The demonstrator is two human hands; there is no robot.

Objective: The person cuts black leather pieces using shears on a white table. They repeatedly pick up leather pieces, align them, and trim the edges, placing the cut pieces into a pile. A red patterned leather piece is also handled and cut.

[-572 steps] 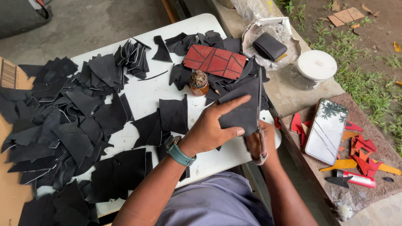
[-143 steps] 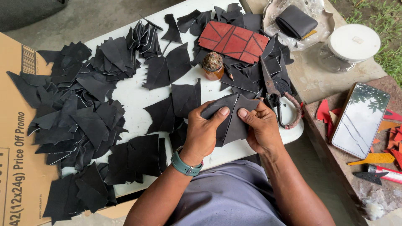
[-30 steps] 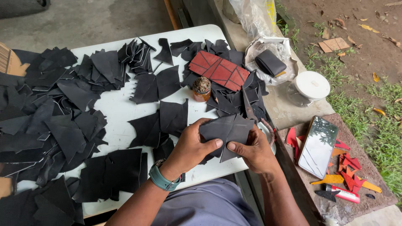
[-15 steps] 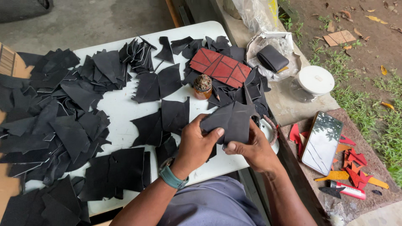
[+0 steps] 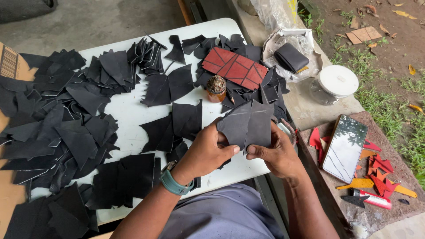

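Both hands hold one black cut piece [image 5: 247, 125] up over the near right corner of the white desk [image 5: 133, 113]. The left hand [image 5: 207, 150] grips its lower left edge with thumb on top, and the right hand [image 5: 274, 152] pinches its lower right edge, fingers curled behind. Compared with half a second ago the piece sits slightly lower and flatter toward the camera, its seam lines facing up; five seconds ago it lay nearer the desk surface. That suggests the piece is being turned and looked over rather than set down.

Heaps of black scraps [image 5: 62, 119] cover the left half of the desk. A red panel with dark lines [image 5: 234, 67] lies near the far right corner, a small amber jar [image 5: 216, 88] just in front of it.

As for packaging: a brown cardboard box with a barcode [image 5: 9, 62] shows at the left edge. Beyond the right edge sit a crumpled clear plastic bag [image 5: 305, 44] holding a black wallet [image 5: 291, 57], a round white-lidded container [image 5: 337, 82], a phone [image 5: 344, 148], and a small red-and-white packet [image 5: 376, 199] among red and yellow scraps.
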